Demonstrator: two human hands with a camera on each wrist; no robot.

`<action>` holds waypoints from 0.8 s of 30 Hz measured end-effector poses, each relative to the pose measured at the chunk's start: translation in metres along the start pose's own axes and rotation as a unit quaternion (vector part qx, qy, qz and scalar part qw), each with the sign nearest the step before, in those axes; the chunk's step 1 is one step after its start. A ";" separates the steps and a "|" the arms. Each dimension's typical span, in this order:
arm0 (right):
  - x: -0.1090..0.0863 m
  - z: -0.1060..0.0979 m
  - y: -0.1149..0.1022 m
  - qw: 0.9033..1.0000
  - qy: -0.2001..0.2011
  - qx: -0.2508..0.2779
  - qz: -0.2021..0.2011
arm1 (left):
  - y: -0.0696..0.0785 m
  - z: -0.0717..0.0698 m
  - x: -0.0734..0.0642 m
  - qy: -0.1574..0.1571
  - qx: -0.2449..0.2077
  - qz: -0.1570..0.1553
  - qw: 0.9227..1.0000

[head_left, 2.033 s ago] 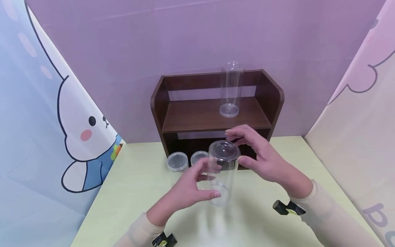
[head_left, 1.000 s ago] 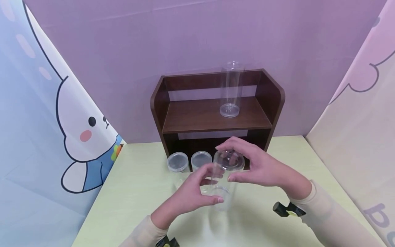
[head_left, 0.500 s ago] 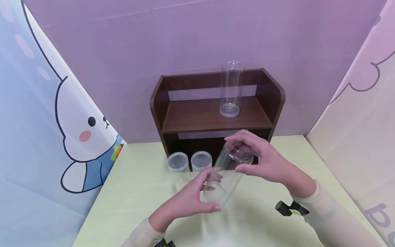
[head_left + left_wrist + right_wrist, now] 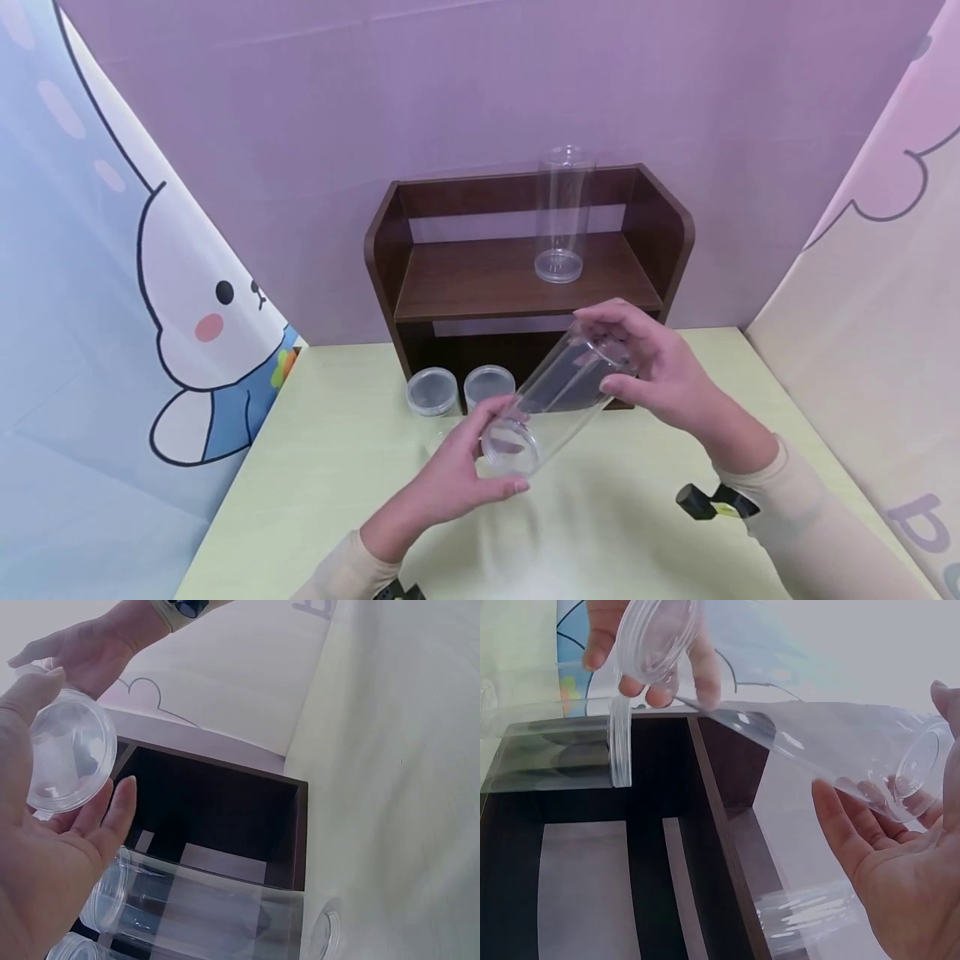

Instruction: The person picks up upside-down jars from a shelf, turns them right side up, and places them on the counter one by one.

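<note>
A tall clear plastic jar [image 4: 566,392] is held tilted above the table. Its ridged lid [image 4: 71,754] points down toward my left hand [image 4: 453,475], whose thumb and fingers lie around the lid end. My right hand [image 4: 656,371] grips the rounded base end at the upper right, fingers curled round it; the right wrist view shows this base [image 4: 919,765] against the fingers. Nothing shows inside the jar. Two more lidded clear jars stand on the table beyond my left hand, the left jar [image 4: 432,393] and the right jar [image 4: 489,385].
A dark brown two-tier shelf [image 4: 480,279] stands at the back of the pale table [image 4: 345,492]. On its upper tier another clear jar [image 4: 560,208] stands with its ringed end down. A purple curtain [image 4: 300,167] hangs behind, with printed cloths on both sides.
The jar has gone from upright to steeply tilted. My right hand came onto its base end and then moved up and right, while the lid end swung left into my left hand.
</note>
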State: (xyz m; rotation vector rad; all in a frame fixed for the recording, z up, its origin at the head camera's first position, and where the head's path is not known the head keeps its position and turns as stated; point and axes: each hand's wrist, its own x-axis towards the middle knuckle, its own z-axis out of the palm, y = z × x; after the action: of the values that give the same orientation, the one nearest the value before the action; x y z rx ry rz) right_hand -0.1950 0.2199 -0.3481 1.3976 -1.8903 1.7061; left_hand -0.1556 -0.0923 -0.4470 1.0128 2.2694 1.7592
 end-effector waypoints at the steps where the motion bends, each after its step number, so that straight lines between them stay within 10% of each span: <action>1: -0.001 -0.001 0.001 1.000 0.001 0.006 0.002 | 0.001 -0.001 0.000 0.004 -0.006 -0.002 1.000; 24: -0.024 -0.006 0.018 0.997 0.012 0.077 0.020 | 0.013 -0.036 0.004 0.069 -0.044 0.024 0.996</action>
State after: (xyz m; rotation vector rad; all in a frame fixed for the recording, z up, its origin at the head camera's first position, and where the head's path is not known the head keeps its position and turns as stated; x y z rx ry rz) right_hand -0.1983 0.2347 -0.3750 1.3946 -1.8206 1.9150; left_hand -0.1694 -0.1187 -0.4224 0.9639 2.2388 1.9893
